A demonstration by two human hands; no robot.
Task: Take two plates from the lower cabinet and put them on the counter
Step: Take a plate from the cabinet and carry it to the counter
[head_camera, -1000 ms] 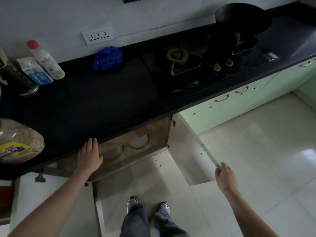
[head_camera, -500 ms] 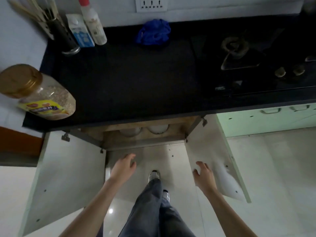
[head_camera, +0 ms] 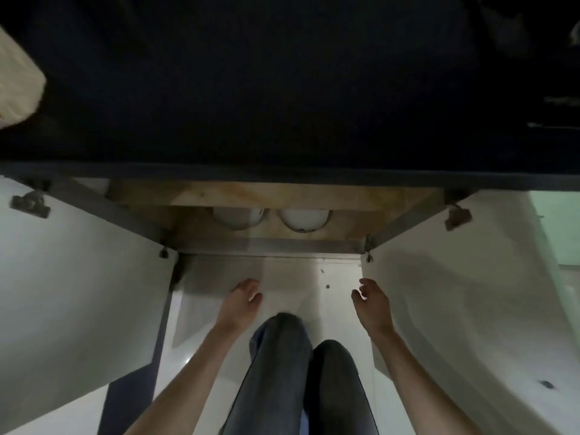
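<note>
I am looking down past the dark tabletop (head_camera: pixel 282 83), whose front edge is overhanging the open lower cabinet (head_camera: pixel 266 196). Both cabinet doors are standing swung wide: the left door (head_camera: pixel 78 293) and the right door (head_camera: pixel 455 309) are framing a clear lane of pale floor (head_camera: pixel 298 277) between them. Two white plates (head_camera: pixel 237 218) (head_camera: pixel 303 220) are sitting side by side inside the cabinet, on a wooden shelf (head_camera: pixel 314 235), only their near rims showing below the cabinet's upper rail; whether they are lying flat or leaning I cannot tell. My left hand (head_camera: pixel 243 304) is hanging open, fingers loosely curled, gripping nothing. My right hand (head_camera: pixel 372 306) is likewise open and empty. Both are hovering over the floor, well short of the plates, with my knees (head_camera: pixel 301 350) between the forearms.
</note>
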